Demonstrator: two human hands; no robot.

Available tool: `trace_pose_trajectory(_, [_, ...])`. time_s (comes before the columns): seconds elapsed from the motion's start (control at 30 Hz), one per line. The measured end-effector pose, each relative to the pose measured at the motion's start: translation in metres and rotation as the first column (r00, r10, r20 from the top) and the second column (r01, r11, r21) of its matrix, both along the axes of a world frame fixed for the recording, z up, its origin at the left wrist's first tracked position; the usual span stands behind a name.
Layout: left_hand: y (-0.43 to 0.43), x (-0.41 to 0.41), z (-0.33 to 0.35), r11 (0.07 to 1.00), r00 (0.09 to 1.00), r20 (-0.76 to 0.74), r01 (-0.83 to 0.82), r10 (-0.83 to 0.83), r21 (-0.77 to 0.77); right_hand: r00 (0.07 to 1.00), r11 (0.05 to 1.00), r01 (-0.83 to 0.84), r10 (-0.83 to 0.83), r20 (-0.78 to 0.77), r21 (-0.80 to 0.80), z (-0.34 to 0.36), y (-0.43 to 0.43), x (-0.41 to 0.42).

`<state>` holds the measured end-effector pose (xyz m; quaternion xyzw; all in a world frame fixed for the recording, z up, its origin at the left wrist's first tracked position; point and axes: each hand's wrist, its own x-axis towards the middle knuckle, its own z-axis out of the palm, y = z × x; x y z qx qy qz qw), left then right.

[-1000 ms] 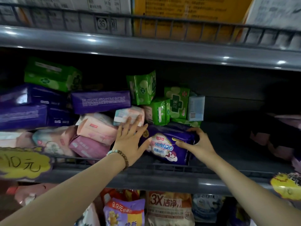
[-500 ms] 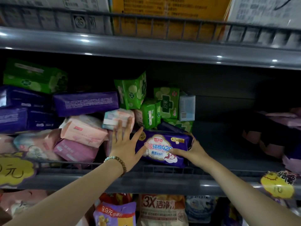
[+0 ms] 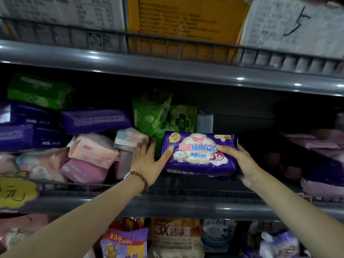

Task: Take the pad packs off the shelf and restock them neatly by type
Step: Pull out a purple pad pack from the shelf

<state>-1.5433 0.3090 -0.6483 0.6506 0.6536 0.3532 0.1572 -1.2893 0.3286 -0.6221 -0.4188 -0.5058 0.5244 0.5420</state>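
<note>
Two hands work one purple pack (image 3: 199, 157) at the front of the shelf (image 3: 186, 203): the right hand (image 3: 242, 162) grips its three o'clock end, apparently to lift it clear, while the left hand (image 3: 147, 164), fingers spread flat, braces leaning pink packs (image 3: 93, 153) at nine o'clock.

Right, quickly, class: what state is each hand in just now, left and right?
Left hand: open, fingers straight, thumb touching the left end of the purple pack.
Right hand: closed round the right end of the purple pack, holding it.
</note>
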Motion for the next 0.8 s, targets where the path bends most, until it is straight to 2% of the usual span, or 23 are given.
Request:
trace_pose_trajectory(0.03, [-0.005, 0.007, 0.009, 0.996, 0.961, 0.270, 0.079, -0.065, -0.040, 1.000, 1.000, -0.006, 0.006, -0.025, -0.013, 0.005, -0.008, 0.002])
trace_pose_trajectory(0.07, [-0.009, 0.013, 0.017, 0.982, 0.846, 0.520, 0.177, -0.117, -0.066, 0.998, 1.000, -0.015, 0.014, -0.056, -0.026, 0.008, -0.016, 0.005])
trace_pose_trajectory(0.1, [-0.016, 0.016, 0.023, 0.956, 0.717, 0.682, 0.277, -0.142, -0.092, 0.996, 0.999, -0.027, 0.023, -0.087, -0.042, 0.012, -0.024, 0.006])
trace_pose_trajectory(0.13, [-0.022, 0.017, 0.028, 0.933, 0.642, 0.757, 0.336, -0.126, -0.129, 0.993, 0.997, -0.041, 0.034, -0.115, -0.061, 0.013, -0.030, 0.008])
trace_pose_trajectory(0.2, [-0.034, 0.013, 0.032, 0.892, 0.583, 0.806, 0.410, -0.097, -0.189, 0.987, 0.991, -0.080, 0.064, -0.146, -0.106, 0.015, -0.046, 0.007])
trace_pose_trajectory(0.33, [-0.062, 0.001, 0.033, 0.850, 0.516, 0.852, 0.486, -0.093, -0.202, 0.987, 0.979, -0.112, 0.089, -0.135, -0.171, 0.004, -0.073, -0.011])
trace_pose_trajectory(0.47, [-0.077, -0.001, 0.025, 0.860, 0.432, 0.902, 0.462, -0.003, -0.219, 0.989, 0.963, -0.069, 0.031, -0.146, -0.259, -0.008, -0.086, -0.028])
trace_pose_trajectory(0.63, [-0.089, 0.008, 0.020, 0.871, 0.490, 0.872, 0.432, -0.011, -0.232, 0.976, 0.947, -0.084, 0.016, -0.216, -0.311, -0.010, -0.096, -0.031])
trace_pose_trajectory(0.8, [-0.093, -0.002, 0.013, 0.851, 0.488, 0.873, 0.453, 0.013, -0.266, 0.977, 0.934, -0.125, 0.058, -0.204, -0.336, -0.015, -0.108, -0.029])
